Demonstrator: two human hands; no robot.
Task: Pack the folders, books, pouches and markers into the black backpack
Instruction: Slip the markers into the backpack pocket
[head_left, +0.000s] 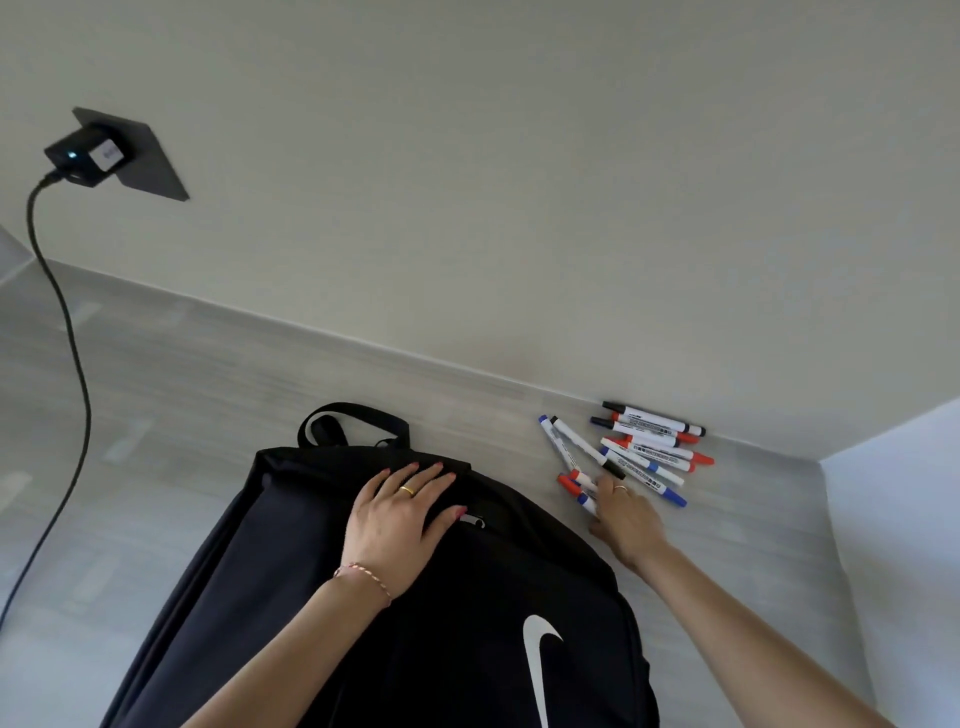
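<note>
The black backpack (415, 597) lies flat on the grey surface (182, 389). The left hand (400, 512) rests on its upper end, fingers spread and nearly straight, palm down. Just beyond to the right, the right hand (626, 519) reaches into the markers (631, 452) scattered beside the wall (467, 182), fingertips touching the nearest ones; whether it grips any cannot be told.

Soft, even daylight fills the view, bright on the pale wall and brightest at the right edge. Shadows are faint and diffuse. Wide-angle distortion bends and tilts lines toward the edges. Focus is slightly soft throughout, without glare.
</note>
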